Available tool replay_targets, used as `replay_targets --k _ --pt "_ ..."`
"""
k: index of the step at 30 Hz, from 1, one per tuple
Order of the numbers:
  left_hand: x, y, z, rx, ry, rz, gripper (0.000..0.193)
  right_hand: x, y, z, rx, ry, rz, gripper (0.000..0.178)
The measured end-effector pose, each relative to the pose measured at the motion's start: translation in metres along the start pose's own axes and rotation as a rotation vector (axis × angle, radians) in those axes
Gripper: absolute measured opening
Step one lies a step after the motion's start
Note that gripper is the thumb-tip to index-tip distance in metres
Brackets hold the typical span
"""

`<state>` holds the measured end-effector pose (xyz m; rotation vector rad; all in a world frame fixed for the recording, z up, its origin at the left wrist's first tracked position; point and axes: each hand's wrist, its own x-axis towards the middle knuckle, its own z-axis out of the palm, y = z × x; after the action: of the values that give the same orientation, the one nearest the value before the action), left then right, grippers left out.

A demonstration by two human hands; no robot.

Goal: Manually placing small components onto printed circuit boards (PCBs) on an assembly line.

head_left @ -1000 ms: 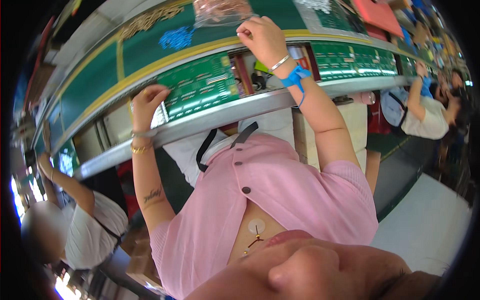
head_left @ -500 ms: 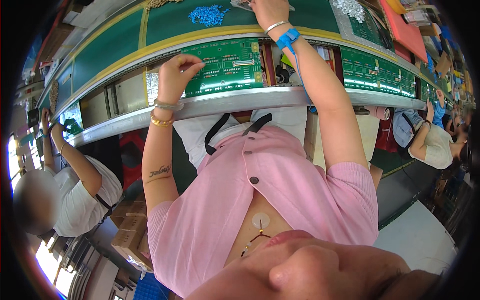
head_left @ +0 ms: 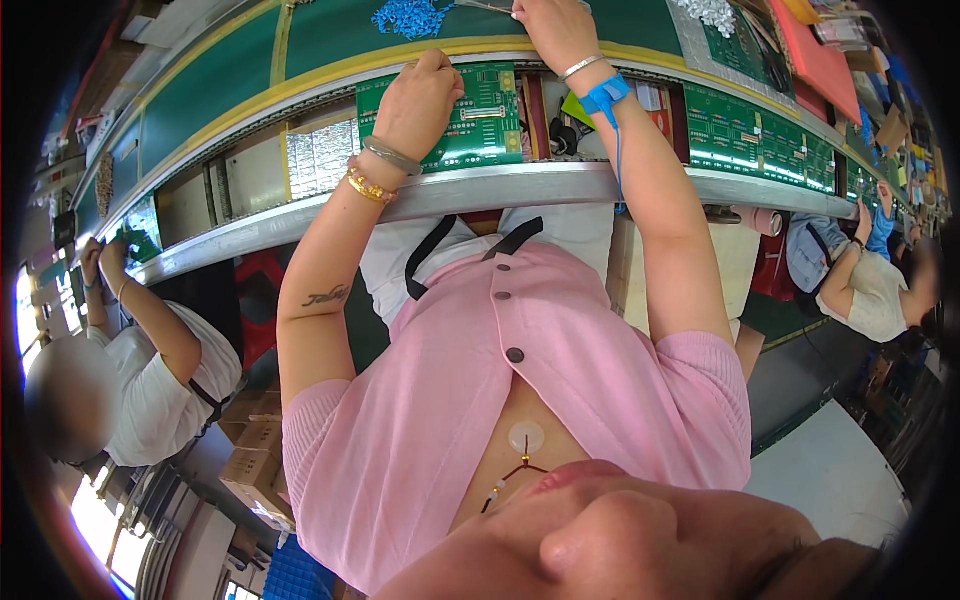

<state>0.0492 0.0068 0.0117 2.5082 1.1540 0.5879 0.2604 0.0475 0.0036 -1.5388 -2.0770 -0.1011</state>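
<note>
A green circuit board (head_left: 480, 125) with rows of small parts and a white connector lies in the metal rail track in front of me. My left hand (head_left: 415, 105) is over its left half, the fingers curled closed near the far edge; anything in them is hidden. Farther away, at the top edge of the picture, my right hand (head_left: 560, 35) has its fingers drawn together beside a thin, pale, partly see-through item (head_left: 487, 6). Its grip is too cut off to make out. A blue wrist strap (head_left: 606, 97) with a cord is on my right wrist.
A pile of small blue parts (head_left: 410, 18) lies on the green bench beyond the board, and white parts (head_left: 708, 14) sit farther right. More green circuit boards (head_left: 745, 135) are in the track. The metal rail (head_left: 560, 174) borders my side. Co-workers sit left and right.
My left hand has moved right and away from me, from the board's left edge to over it, and its fingers have curled in. My right hand has shifted slightly right.
</note>
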Motion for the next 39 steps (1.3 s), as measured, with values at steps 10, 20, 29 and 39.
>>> replay_targets --k 10,20,29,39 --pt "0.001 -0.001 0.001 0.042 0.000 -0.008 0.007 -0.005 0.007 0.004 0.733 -0.092 0.329 0.013" --pt "-0.001 0.005 -0.001 0.072 0.004 0.003 0.004 -0.006 0.020 0.013 1.166 -0.219 0.438 0.017" --pt "0.001 0.006 -0.001 0.101 -0.020 -0.003 0.005 -0.005 0.019 0.013 1.007 -0.184 0.393 0.017" --pt "0.018 -0.045 -0.018 -0.108 0.229 -0.041 0.009 -0.040 -0.034 -0.037 0.582 -0.104 0.114 0.008"
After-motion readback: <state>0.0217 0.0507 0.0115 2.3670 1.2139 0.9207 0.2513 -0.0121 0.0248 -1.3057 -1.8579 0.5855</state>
